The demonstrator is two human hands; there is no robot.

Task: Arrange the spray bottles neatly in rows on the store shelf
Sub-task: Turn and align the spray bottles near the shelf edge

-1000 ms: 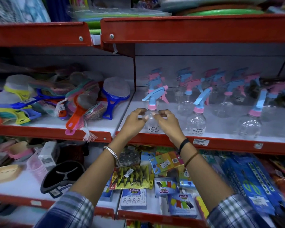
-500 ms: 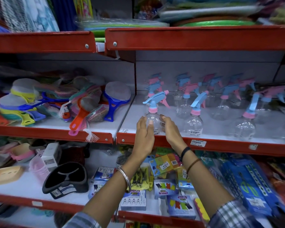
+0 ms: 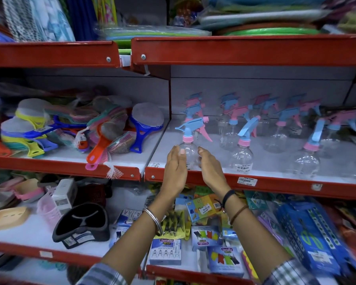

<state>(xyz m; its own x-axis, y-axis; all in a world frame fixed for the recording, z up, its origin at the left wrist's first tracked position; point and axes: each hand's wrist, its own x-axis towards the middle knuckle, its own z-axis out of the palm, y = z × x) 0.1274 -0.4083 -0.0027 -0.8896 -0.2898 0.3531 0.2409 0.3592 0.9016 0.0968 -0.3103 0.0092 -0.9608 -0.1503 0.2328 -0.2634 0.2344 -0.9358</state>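
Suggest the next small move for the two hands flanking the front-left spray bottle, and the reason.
Probably draw both hands away and go to the next bottle to the right. The left hand and right hand are open, flanking the front-left spray bottle, which stands upright at the shelf front and seems settled in its row.

"Suvidha" was printed on the clip packs [image 3: 165, 251] below the red shelf edge [image 3: 275, 182]; its price sticker [image 3: 247, 181] read "15.00".

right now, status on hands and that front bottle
Left hand and right hand open, flanking front-left spray bottle. Bottle upright at shelf edge. Nothing blocking.
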